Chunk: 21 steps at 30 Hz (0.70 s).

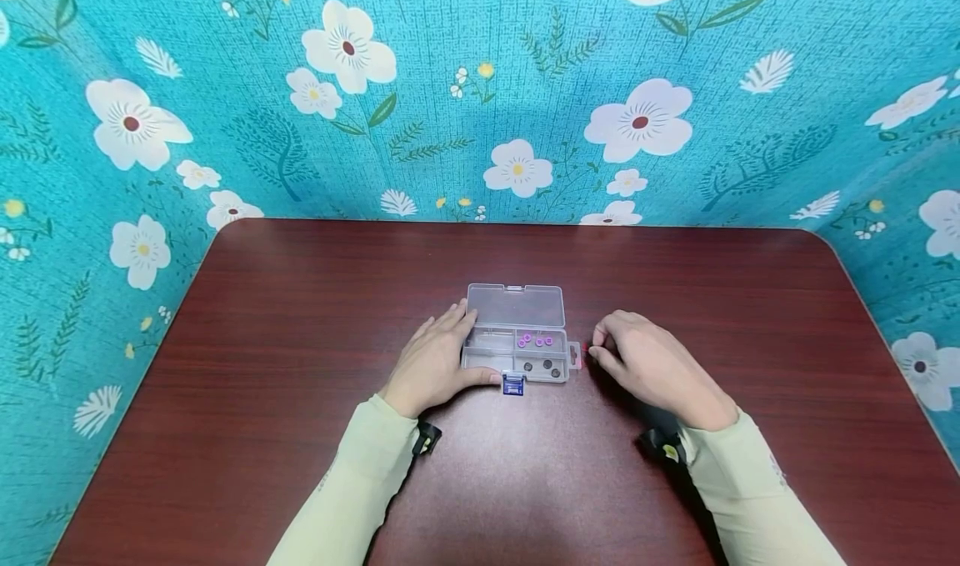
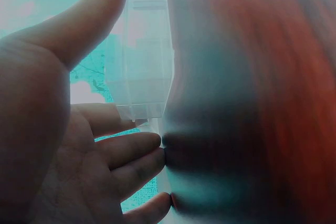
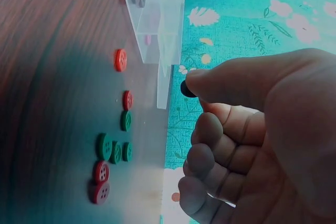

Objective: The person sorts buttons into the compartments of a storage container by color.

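A clear plastic box [image 1: 489, 362] with its lid raised lies on the table; purple buttons [image 1: 539, 342] fill part of one back compartment and dark buttons [image 1: 547, 364] lie in the front one. The left hand [image 1: 435, 362] rests at the box's left end, thumb along the front edge near the blue latch [image 1: 513, 384], fingers extended. Just right of the box, the right hand [image 1: 652, 366] pinches a small dark button [image 3: 186, 89] between thumb and index finger, above the table in the right wrist view.
Red buttons [image 3: 121, 60] and green buttons [image 3: 105, 147] lie loose on the dark red table [image 1: 300, 299] beside the box, mostly hidden under the right hand in the head view. A flowered blue cloth [image 1: 450, 91] stands behind the table.
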Each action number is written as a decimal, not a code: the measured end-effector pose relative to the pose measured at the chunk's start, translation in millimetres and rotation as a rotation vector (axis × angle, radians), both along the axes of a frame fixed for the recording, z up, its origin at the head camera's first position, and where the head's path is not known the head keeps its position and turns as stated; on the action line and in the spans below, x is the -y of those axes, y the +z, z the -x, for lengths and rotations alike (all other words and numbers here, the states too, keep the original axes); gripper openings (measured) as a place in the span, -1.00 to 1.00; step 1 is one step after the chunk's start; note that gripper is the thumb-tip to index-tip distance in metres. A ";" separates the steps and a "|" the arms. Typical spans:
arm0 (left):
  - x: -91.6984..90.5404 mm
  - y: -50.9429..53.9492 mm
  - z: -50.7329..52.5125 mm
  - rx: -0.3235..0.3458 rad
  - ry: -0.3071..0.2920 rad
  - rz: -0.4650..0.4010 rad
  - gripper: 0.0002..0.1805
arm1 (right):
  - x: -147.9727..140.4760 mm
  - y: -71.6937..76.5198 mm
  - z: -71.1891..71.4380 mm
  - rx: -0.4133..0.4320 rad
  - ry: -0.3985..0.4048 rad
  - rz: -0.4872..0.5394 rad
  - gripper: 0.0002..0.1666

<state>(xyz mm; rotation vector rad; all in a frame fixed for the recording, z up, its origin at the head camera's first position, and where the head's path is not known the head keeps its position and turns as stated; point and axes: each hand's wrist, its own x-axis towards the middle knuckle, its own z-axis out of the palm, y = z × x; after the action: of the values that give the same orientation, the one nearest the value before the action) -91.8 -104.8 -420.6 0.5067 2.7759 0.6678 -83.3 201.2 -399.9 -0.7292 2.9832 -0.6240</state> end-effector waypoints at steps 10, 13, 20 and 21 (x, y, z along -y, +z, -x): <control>0.1 -0.9 0.1 0.002 -0.001 -0.001 0.16 | 9.8 1.2 -0.2 0.002 0.011 -0.006 -0.86; 0.2 -1.3 0.3 0.006 -0.001 0.002 0.16 | 12.4 1.7 -0.4 -0.004 0.016 -0.001 -0.86; 0.0 -0.2 0.3 0.008 0.000 -0.001 0.16 | 18.2 2.6 -0.2 -0.008 0.023 -0.002 -0.86; -0.2 0.1 0.4 0.009 0.000 0.000 0.16 | 18.9 2.7 -0.2 -0.007 0.025 -0.003 -0.86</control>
<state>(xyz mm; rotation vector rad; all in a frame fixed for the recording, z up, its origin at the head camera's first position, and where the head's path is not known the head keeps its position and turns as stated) -92.2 -104.7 -420.5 0.5026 2.7672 0.6690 -83.1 182.3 -397.1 -0.7684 2.9760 -0.6170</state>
